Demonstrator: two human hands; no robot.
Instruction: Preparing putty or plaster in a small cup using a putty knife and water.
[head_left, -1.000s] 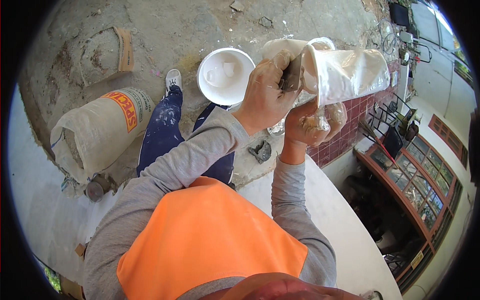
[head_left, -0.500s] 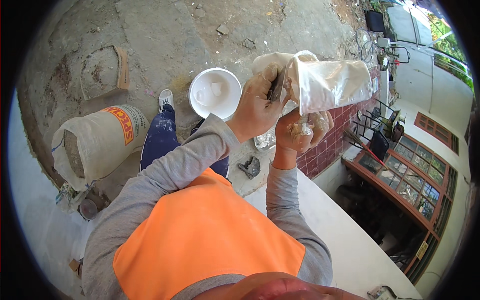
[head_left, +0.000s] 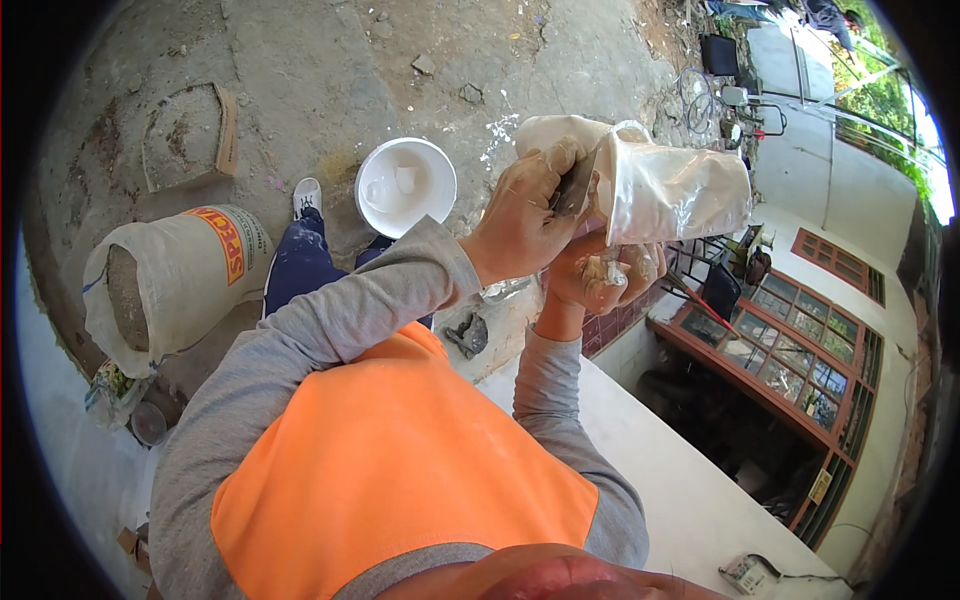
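Jutting rightward above the ground, a crumpled, shiny white bag (head_left: 690,190) sits at both hands, its rimmed mouth facing left. The left hand (head_left: 530,200) is clamped on a flat dark blade (head_left: 575,187), which stands tilted just beside that mouth. A pale, rounded piece (head_left: 560,130) shows on the far side of this hand; how it joins the bag is hidden. Under the bag's near edge, the right hand (head_left: 606,276) has its fingers curled, with white paste on them; I cannot tell what they close on.

Left of the hands, a white bucket (head_left: 437,185) stands upright on the ground, white residue inside. Near it, farther left, are a white shoe (head_left: 307,198) and a paint-spotted navy trouser leg (head_left: 305,262). A big pale sack (head_left: 180,250) lies on its side beyond, grey powder in its open mouth. At the far left is a cardboard piece (head_left: 227,135) beside more powder.

Nearer, below the right hand, rests a dark lump (head_left: 467,335). A white surface (head_left: 690,470) spans the near right, carrying a small box (head_left: 748,575).
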